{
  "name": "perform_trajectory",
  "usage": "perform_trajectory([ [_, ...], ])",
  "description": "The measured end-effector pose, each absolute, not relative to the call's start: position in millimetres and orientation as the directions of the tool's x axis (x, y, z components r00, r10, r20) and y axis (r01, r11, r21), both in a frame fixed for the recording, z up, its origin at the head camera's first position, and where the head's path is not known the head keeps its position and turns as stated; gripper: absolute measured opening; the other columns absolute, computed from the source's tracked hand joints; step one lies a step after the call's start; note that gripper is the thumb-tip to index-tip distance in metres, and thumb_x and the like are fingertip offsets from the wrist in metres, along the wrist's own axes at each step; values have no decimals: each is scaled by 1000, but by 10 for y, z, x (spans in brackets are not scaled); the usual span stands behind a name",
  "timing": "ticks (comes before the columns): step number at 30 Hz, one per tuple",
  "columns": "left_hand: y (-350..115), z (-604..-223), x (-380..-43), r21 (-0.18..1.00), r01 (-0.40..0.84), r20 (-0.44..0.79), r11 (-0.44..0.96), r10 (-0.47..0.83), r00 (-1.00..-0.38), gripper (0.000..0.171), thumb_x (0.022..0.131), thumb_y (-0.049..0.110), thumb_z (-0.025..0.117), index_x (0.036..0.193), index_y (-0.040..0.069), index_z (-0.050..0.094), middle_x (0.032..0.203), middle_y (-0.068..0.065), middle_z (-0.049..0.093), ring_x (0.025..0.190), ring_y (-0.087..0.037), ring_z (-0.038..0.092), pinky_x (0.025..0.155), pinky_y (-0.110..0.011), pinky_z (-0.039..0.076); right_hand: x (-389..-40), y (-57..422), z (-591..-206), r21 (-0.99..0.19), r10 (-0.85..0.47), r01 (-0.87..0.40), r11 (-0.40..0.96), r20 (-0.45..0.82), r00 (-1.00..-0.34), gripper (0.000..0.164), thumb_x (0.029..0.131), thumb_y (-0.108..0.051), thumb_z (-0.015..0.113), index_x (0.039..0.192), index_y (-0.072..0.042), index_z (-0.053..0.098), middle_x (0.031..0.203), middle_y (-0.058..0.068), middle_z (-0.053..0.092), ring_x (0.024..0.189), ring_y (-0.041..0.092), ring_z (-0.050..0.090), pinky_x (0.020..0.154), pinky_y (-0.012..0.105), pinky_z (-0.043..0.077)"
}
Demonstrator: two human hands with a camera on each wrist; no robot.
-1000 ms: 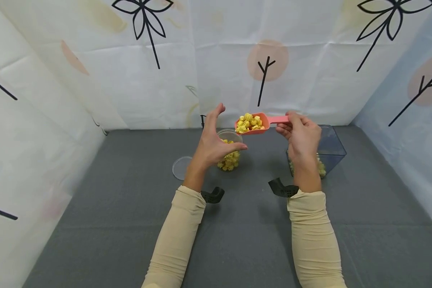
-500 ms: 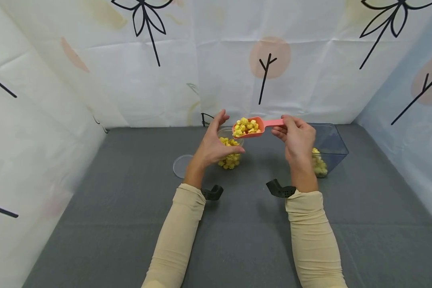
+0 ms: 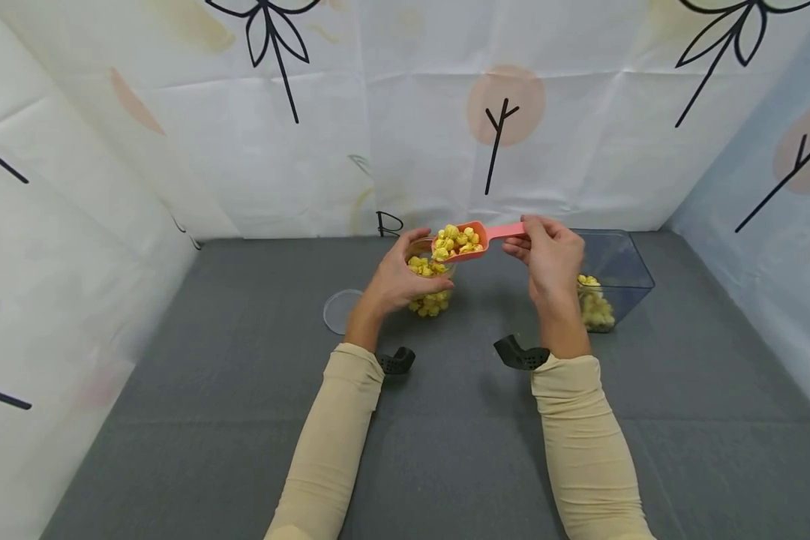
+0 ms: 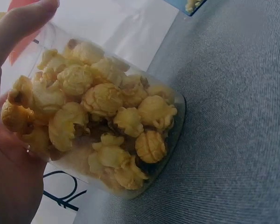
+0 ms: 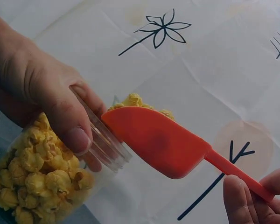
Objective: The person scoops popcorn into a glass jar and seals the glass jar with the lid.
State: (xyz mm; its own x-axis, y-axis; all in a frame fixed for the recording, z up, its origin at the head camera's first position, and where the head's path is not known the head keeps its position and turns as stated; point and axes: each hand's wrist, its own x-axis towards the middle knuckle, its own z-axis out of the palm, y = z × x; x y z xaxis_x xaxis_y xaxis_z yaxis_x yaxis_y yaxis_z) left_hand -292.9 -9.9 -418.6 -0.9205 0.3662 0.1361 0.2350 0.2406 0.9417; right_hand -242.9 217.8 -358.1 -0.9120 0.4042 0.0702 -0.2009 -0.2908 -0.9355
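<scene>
A clear jar (image 3: pixel 433 306) partly filled with yellow popcorn (image 4: pixel 102 100) stands on the table. My left hand (image 3: pixel 401 280) grips it near the top, with thumb and fingers curled round its neck. My right hand (image 3: pixel 556 259) pinches the handle of an orange-red scoop (image 5: pixel 163 144). A heap of popcorn (image 3: pixel 456 241) fills the scoop, which is held roughly level. Its lip is over the jar's mouth, close to the rim (image 5: pixel 114 154); whether they touch I cannot tell. Part of the jar's rim is hidden in the head view by the scoop and my left hand.
A clear round lid (image 3: pixel 338 312) lies on the grey table (image 3: pixel 445 450) to the left of the jar. Right of my right hand stands a bluish see-through bin (image 3: pixel 626 274) with popcorn inside. White printed cloth walls (image 3: pixel 277 172) enclose the back and sides.
My right hand has brought the loaded scoop left and slightly down, over the jar's mouth. My left hand has come down and closed its fingers round the jar's neck.
</scene>
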Motion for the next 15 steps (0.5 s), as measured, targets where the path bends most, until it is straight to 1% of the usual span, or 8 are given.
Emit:
perform_trajectory([
  [3,-102,-4200,-2931,941,241,143,236,368,-919,94,74,30,93,152,29,40,147,4,56,137,-16,51,112,-49,45,-2429,2175,-3581,-937,414,-210,-280,79,-907,27,100,-15,66,119,4,68,83,8,70,61,9,69,65,22,60],
  [9,-115,-4199,-2932,939,246,147,242,365,-919,95,73,31,94,152,25,41,147,3,56,137,-18,51,111,-49,45,-2423,2158,-3550,-941,414,-230,-250,111,-903,28,99,-16,68,117,5,69,80,6,70,60,10,70,64,22,60],
  [15,-113,-4194,-2947,940,242,141,240,373,-917,93,74,29,94,151,27,41,150,2,54,133,-19,53,109,-46,48,-2404,2131,-3511,-945,416,-260,-199,158,-895,28,98,-18,70,114,4,69,79,7,70,59,10,70,64,22,60],
])
